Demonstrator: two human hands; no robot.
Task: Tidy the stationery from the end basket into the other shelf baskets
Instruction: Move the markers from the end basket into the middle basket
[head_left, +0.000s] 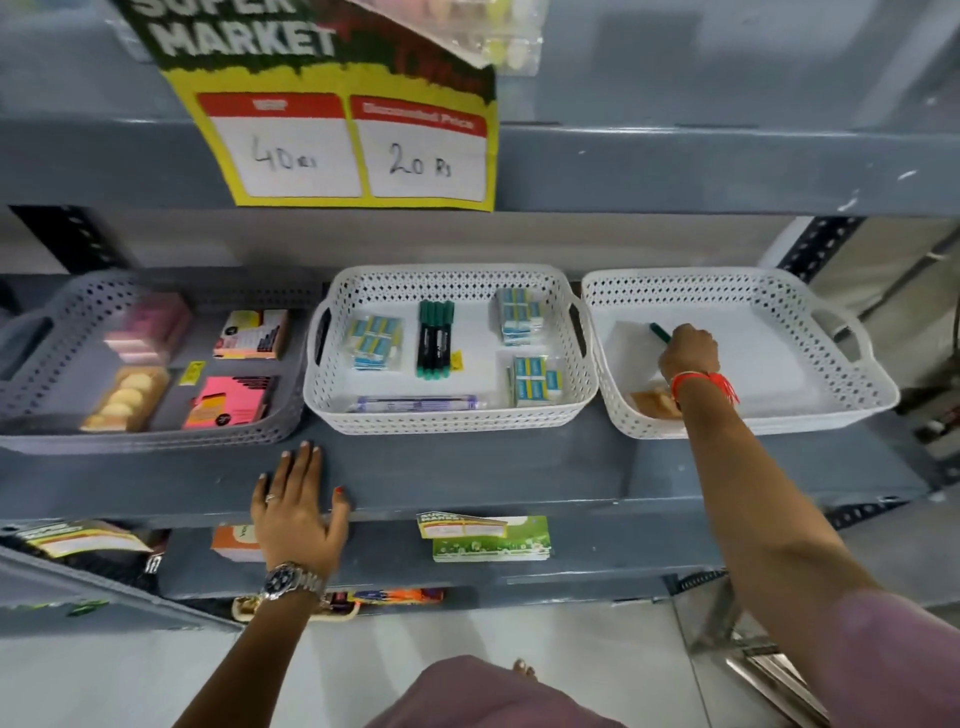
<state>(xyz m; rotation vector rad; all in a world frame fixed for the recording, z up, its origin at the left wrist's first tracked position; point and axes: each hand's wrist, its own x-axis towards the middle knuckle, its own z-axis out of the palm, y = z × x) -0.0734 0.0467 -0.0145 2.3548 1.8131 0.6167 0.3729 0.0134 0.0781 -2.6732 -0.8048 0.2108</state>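
Observation:
Three baskets stand in a row on a grey shelf. Inside the white end basket (852, 387) on the right, my right hand (690, 351) is closed on a green marker (660, 330) whose tip pokes out to the upper left. A small brown item (649, 402) lies at that basket's front left corner. The white middle basket (447, 418) holds several green-capped markers (435, 338), eraser packs (376, 342) and a long pen pack (415, 402). The grey left basket (156, 439) holds sticky notes and chalk-like packs. My left hand (298, 506) rests flat on the shelf edge, holding nothing.
A yellow price sign (358, 150) hangs from the shelf above. Green price cards (488, 538) hang below the shelf edge, and more goods lie on the lower shelf. A metal ladder frame (769, 660) stands at the lower right on the floor.

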